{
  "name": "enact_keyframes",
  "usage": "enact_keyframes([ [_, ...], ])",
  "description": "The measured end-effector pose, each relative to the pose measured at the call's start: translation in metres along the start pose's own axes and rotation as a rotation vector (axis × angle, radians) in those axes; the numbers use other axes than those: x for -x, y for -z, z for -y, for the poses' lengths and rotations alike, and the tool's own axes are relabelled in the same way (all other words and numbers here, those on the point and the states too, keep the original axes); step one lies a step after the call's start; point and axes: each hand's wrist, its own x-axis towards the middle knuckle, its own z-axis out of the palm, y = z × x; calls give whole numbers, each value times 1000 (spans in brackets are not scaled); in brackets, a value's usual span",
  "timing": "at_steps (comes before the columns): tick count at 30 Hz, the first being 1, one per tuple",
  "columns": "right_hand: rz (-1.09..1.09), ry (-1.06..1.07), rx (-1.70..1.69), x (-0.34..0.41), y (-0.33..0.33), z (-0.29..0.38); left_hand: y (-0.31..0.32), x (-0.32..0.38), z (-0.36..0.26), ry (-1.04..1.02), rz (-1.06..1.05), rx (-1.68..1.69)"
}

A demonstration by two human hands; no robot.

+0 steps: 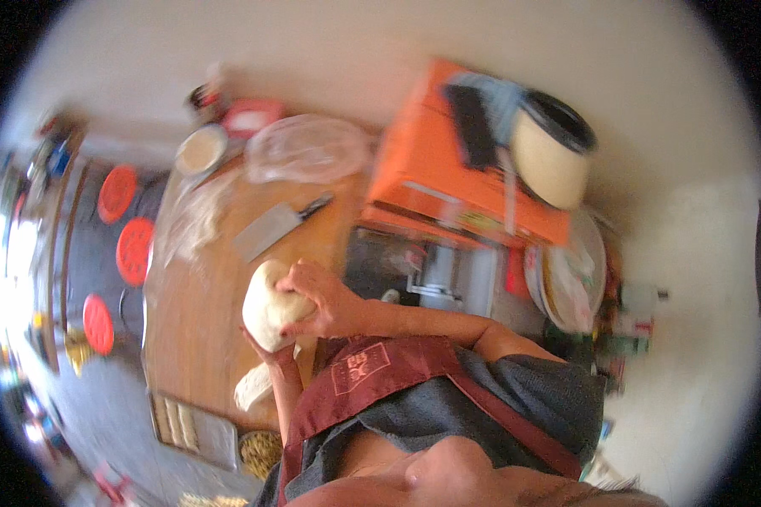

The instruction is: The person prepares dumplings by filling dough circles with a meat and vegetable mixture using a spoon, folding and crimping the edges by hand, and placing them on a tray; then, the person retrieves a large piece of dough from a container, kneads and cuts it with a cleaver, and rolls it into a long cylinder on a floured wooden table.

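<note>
Between my two hands is a large, pale, rounded lump of dough point(269, 310), raised above the wooden table point(196, 317). My right hand point(320, 299) grips its right side, with the fingers pressing into the top. From below, my left hand point(273, 348) cups the dough, partly hidden by it. A second, longer piece of dough point(252, 388) rests on the table beside my left forearm. Beyond the lump lies a cleaver point(269, 231), its dark handle pointing up and to the right. White flour point(193, 218) is spread over the table's left part.
At the table's far end are a bowl of pale powder point(201, 152) and a clear plastic bag point(307, 149). An orange cabinet point(412, 146) stands right, topped by a cream-coloured pot point(548, 155). Red stools point(135, 251) stand left. A tray point(214, 437) holding pale strips is at lower left.
</note>
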Motion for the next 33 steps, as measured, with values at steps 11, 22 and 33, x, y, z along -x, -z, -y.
enact_keyframes([
  [11, -755, -492, -774, 248, 145, 5, -226, -68, 81, 523, 494, -11],
  [22, -1867, -131, -1138, 342, 261, 65, -499, -28, 133, 610, 1530, -62],
  [33, -2014, 29, -971, 386, 288, 88, -647, -33, 393, -467, 1438, -803],
])
